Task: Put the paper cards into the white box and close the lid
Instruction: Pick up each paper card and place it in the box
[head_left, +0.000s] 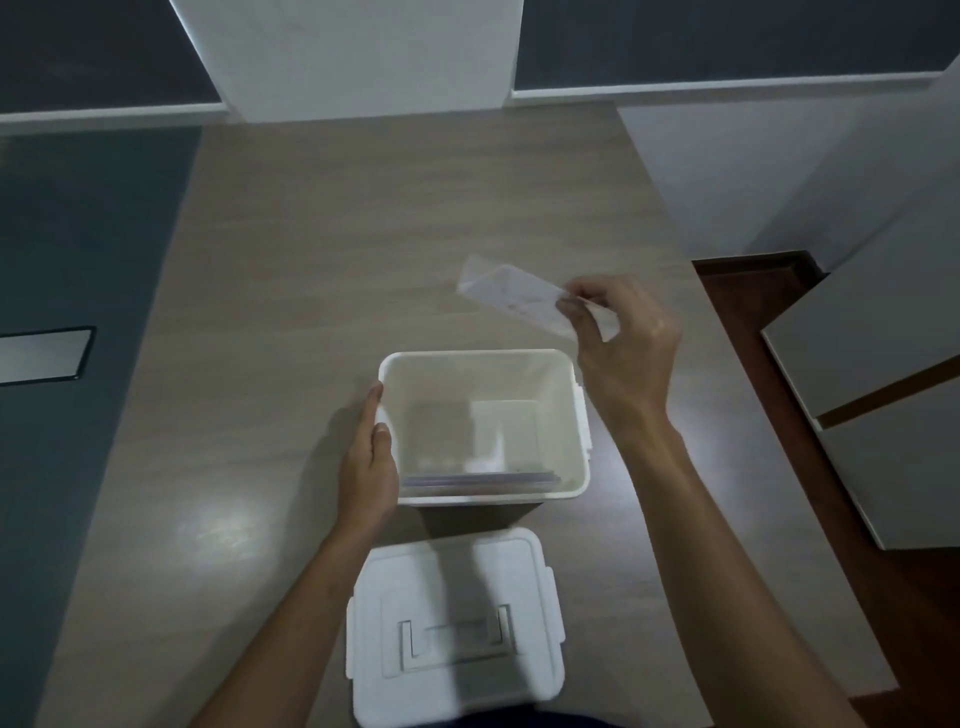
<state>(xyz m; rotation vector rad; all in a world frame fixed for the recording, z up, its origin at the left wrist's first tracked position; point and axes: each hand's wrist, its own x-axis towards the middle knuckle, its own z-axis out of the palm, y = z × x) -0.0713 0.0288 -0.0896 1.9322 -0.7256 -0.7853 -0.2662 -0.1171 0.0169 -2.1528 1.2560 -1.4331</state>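
I'm pinching a light, floppy paper card (519, 296) by its end in my right hand (623, 353) beyond the white box (571, 488); my left hand (369, 467) is steadying its wall, flat; lid (457, 634) lying nearer me

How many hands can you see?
2. The left hand rests against the white box's left side; the right hand holds paper cards above the table, beyond the box.
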